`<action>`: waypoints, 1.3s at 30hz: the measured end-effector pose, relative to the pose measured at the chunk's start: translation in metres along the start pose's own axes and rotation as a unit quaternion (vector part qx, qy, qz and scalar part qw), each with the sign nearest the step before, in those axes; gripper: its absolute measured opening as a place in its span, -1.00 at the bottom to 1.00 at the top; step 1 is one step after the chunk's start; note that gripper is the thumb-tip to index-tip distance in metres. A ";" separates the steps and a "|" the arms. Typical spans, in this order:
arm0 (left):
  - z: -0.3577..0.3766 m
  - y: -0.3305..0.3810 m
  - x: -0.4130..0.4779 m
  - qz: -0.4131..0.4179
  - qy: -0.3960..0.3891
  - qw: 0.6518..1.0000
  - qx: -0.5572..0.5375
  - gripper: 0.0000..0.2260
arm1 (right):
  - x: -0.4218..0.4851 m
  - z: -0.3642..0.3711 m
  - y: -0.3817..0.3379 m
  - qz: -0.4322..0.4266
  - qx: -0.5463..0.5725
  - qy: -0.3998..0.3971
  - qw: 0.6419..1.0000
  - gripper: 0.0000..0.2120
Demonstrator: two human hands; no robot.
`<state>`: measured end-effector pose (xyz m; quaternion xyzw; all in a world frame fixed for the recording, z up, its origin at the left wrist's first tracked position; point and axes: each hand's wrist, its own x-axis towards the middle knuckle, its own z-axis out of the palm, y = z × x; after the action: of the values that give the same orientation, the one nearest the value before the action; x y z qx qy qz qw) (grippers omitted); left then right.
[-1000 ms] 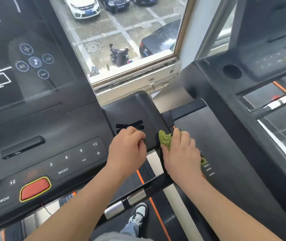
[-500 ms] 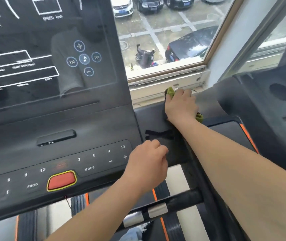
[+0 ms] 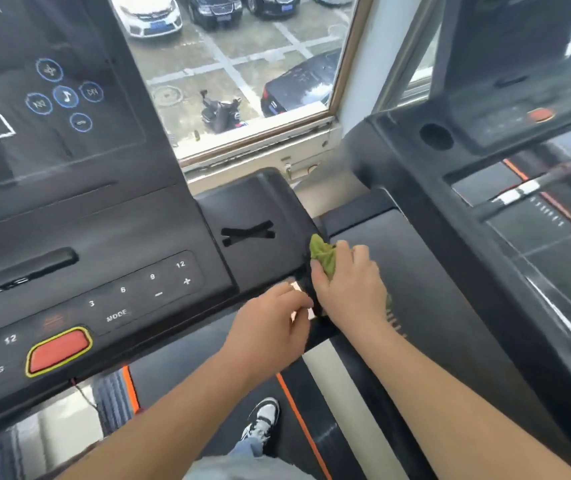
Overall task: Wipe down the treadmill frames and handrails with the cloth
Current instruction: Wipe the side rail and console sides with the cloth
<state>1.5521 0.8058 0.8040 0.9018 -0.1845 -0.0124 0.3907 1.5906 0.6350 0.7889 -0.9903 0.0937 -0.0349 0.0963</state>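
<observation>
A person's right hand [image 3: 350,292] grasped a green cloth [image 3: 324,254], pressing it to the treadmill's side frame [image 3: 433,289]. The left hand [image 3: 270,327] curled over the handrail [image 3: 318,332]; whether it gripped, I could not tell. Firm, overlapping strokes along the edge would likely clean best.

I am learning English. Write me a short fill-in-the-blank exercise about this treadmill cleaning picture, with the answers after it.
1. The right hand holds a cloth of ____ colour.
2. The big red button has a ____ border.
3. To the right of this button, the console shows the word ____.

Missing words: green; yellow; MODE
</observation>
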 end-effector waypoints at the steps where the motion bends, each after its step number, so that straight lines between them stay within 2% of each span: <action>1: 0.005 0.004 -0.006 0.003 -0.008 1.000 -0.013 -0.80 | -0.017 -0.002 0.010 -0.001 -0.019 0.001 1.000 -0.47; 5: 0.022 0.019 -0.036 0.012 -0.026 0.999 -0.036 -0.82 | -0.076 -0.017 0.043 -0.006 -0.084 0.016 0.996 -0.52; 8: 0.029 0.030 -0.064 -0.042 -0.058 0.995 -0.074 -0.83 | -0.120 -0.036 0.061 -0.044 -0.109 0.000 0.993 -0.68; 10: 0.030 0.042 -0.079 -0.113 -0.119 0.975 -0.146 -0.82 | -0.135 -0.057 0.067 -0.018 -0.049 -0.029 0.998 -0.73; 11: 0.030 0.048 -0.085 -0.154 -0.144 0.955 -0.210 -0.72 | -0.136 -0.071 0.066 0.035 0.028 -0.042 0.998 -0.75; 12: 0.029 0.055 -0.089 -0.189 -0.165 0.928 -0.275 -0.56 | -0.134 -0.087 0.060 0.098 0.132 -0.072 0.984 -0.76; 14: 0.028 0.072 -0.093 -0.211 -0.186 0.882 -0.377 -0.23 | -0.127 -0.109 0.044 0.179 0.330 -0.106 0.921 -0.77; 15: 0.027 0.079 -0.091 -0.210 -0.172 0.859 -0.434 -0.14 | -0.126 -0.115 0.033 0.204 0.401 -0.115 0.886 -0.76; 17: 0.023 0.089 -0.084 -0.227 -0.110 0.817 -0.519 -0.08 | -0.120 -0.118 0.008 0.238 0.510 -0.145 0.814 -0.70; 18: 0.018 0.092 -0.080 -0.241 -0.081 0.811 -0.527 -0.13 | -0.117 -0.114 0.000 0.251 0.536 -0.166 0.789 -0.66; 19: 0.012 0.093 -0.074 -0.255 -0.056 0.820 -0.509 -0.23 | -0.116 -0.112 -0.006 0.255 0.537 -0.184 0.783 -0.63; 20: 0.005 0.094 -0.068 -0.269 -0.026 0.835 -0.479 -0.40 | -0.115 -0.113 -0.010 0.243 0.521 -0.197 0.794 -0.56; 21: 0.000 0.090 -0.062 -0.280 0.010 0.854 -0.439 -0.56 | -0.114 -0.116 -0.010 0.202 0.496 -0.203 0.820 -0.44; 22: -0.008 0.086 -0.057 -0.281 0.045 0.874 -0.393 -0.65 | -0.114 -0.122 -0.008 0.156 0.463 -0.188 0.852 -0.32; 23: -0.017 0.080 -0.048 -0.272 0.080 0.898 -0.336 -0.67 | -0.115 -0.127 -0.004 0.129 0.427 -0.164 0.880 -0.30; 24: -0.026 0.074 -0.038 -0.253 0.109 0.920 -0.278 -0.65 | -0.116 -0.130 0.003 0.129 0.409 -0.140 0.892 -0.38; 26: -0.038 0.060 -0.020 -0.219 0.121 0.949 -0.194 -0.63 | -0.118 -0.130 0.018 0.166 0.404 -0.107 0.893 -0.64; 28: -0.029 0.045 -0.004 -0.205 0.054 0.973 -0.090 -0.60 | -0.120 -0.121 0.024 0.201 0.414 -0.112 0.881 -0.73; 29: -0.016 0.039 0.000 -0.212 -0.021 0.977 -0.014 -0.57 | -0.121 -0.117 0.024 0.211 0.419 -0.112 0.876 -0.73; 31: 0.015 0.032 0.004 -0.241 -0.167 0.950 0.109 -0.51 | -0.122 -0.107 0.023 0.233 0.423 -0.106 0.869 -0.74; 32: 0.026 0.030 0.007 -0.261 -0.196 0.936 0.132 -0.48 | -0.122 -0.103 0.021 0.236 0.423 -0.105 0.869 -0.74; 34: 0.035 0.023 0.016 -0.282 -0.199 0.931 0.115 -0.49 | -0.121 -0.095 0.016 0.241 0.422 -0.100 0.868 -0.74; 37: 0.027 0.011 0.013 -0.252 -0.203 0.944 0.063 -0.63 | -0.118 -0.084 0.006 0.239 0.435 -0.105 0.862 -0.76; 39: 0.013 0.002 -0.008 -0.239 -0.188 0.951 0.052 -0.65 | -0.119 -0.079 0.001 0.226 0.430 -0.117 0.866 -0.76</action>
<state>1.5416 0.7985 0.7958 0.9197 -0.0345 -0.2654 0.2872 1.4667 0.6428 0.8601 -0.7991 0.2792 0.0673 0.5282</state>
